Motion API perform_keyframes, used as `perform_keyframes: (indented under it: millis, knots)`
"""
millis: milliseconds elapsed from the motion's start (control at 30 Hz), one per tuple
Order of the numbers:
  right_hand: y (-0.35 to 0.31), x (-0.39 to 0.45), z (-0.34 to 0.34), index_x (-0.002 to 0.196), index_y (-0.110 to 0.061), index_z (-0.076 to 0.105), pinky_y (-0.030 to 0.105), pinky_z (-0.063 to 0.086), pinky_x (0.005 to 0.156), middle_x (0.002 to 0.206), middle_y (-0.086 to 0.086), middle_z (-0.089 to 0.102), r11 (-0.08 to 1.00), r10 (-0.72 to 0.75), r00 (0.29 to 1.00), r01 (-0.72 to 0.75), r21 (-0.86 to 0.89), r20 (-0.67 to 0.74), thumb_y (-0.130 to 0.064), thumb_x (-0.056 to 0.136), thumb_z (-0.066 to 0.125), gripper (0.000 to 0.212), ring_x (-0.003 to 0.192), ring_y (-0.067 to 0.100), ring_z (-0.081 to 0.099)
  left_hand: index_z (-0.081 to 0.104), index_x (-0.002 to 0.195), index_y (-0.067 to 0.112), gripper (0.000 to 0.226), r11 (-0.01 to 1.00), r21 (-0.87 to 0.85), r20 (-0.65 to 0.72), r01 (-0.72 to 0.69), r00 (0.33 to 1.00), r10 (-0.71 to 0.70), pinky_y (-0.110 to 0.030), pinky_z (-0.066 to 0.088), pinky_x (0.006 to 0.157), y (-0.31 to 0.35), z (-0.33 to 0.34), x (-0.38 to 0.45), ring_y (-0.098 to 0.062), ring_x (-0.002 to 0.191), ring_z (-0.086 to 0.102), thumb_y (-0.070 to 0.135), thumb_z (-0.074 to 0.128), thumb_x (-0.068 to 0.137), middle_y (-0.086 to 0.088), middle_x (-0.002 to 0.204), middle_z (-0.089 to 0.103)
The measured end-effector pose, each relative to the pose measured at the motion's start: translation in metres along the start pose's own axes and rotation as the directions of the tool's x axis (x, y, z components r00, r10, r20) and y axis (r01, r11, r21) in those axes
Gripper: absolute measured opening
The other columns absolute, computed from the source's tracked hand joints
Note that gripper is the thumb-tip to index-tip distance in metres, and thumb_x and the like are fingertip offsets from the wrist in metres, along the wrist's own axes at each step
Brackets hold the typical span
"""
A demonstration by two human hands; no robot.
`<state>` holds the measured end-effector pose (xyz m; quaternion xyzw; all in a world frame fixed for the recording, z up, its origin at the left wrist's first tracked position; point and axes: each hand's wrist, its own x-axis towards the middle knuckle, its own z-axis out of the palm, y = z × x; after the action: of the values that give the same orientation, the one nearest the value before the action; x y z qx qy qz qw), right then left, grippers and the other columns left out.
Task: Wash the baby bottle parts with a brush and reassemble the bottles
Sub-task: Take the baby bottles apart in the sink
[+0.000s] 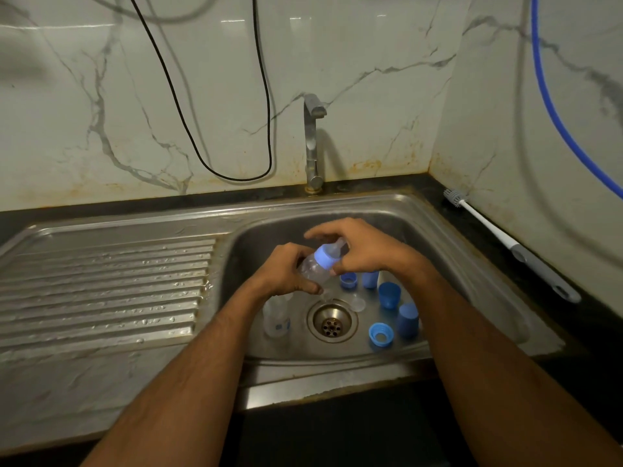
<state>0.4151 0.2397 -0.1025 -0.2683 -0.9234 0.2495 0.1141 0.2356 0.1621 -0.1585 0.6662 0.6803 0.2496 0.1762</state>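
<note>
Both hands are together over the sink basin (472, 274), working on one baby bottle (315, 269) held tilted above the drain (332, 322). The left hand (286, 273) is wrapped around the clear body of the bottle, while the right hand (362, 249) curls over its top end, fingers around the teat and thumb near the blue collar ring (326, 257). Down in the basin, a second clear bottle (277, 315) stands to the left of the drain, partly behind the left wrist. To the right of the drain sit several loose blue pieces: a ring (380, 335) lying flat near the front, two caps (408, 320) standing just behind it, and more blue parts farther back under the right hand. The bottle brush (505, 241) lies on the dark counter to the right of the sink, bristles toward the wall. The tap (312, 143) stands at the back, with no water visible from it.
</note>
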Motion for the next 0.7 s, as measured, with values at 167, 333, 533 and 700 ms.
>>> perform_keyframes:
  millis: [167,333,533,700]
  knots:
    - [-0.003,0.002,0.008,0.119,-0.019,0.067,0.026,0.060,0.073,0.109,-0.002,0.071,0.988,0.152,0.967,-0.142,0.062,-0.205,-0.047,0.075,0.085,0.055,0.092,0.013,0.071,0.070,0.110,0.017,0.047,1.000,-0.006,-0.038,0.003,0.999,-0.004,-0.026,0.054,0.075,0.004,0.001,0.000,-0.010,0.086,0.065,0.022,0.091,0.068,0.004,0.096,0.069]
    - [0.001,0.002,0.004,0.128,-0.028,0.066,0.031,0.059,0.089,0.124,-0.004,0.067,0.998,0.031,0.998,-0.028,0.058,-0.059,-0.008,0.077,0.083,0.057,0.110,0.008,0.064,0.067,0.116,0.016,0.054,1.000,-0.013,-0.037,0.022,0.999,-0.022,-0.022,0.051,0.078,0.003,0.002,0.000,-0.010,0.092,0.064,0.021,0.091,0.068,0.005,0.102,0.068]
    - [-0.004,0.003,0.011,0.124,-0.019,0.066,0.025,0.060,0.073,0.109,0.000,0.071,0.984,0.160,0.961,-0.136,0.119,-0.226,-0.042,0.079,0.084,0.054,0.089,0.011,0.070,0.067,0.116,0.017,0.053,0.999,-0.024,-0.036,0.033,0.999,-0.034,-0.028,0.056,0.080,0.005,0.003,0.000,-0.010,0.091,0.064,0.019,0.091,0.068,0.003,0.102,0.068]
    - [-0.003,0.000,0.002,0.115,-0.022,0.072,0.023,0.058,0.081,0.111,-0.006,0.071,0.991,0.060,0.991,-0.045,0.128,-0.116,-0.007,0.077,0.083,0.043,0.101,0.005,0.065,0.066,0.115,0.017,0.055,0.999,-0.017,-0.039,0.049,0.998,-0.049,-0.024,0.053,0.079,0.005,0.005,0.001,-0.009,0.093,0.063,0.021,0.091,0.067,0.004,0.104,0.068]
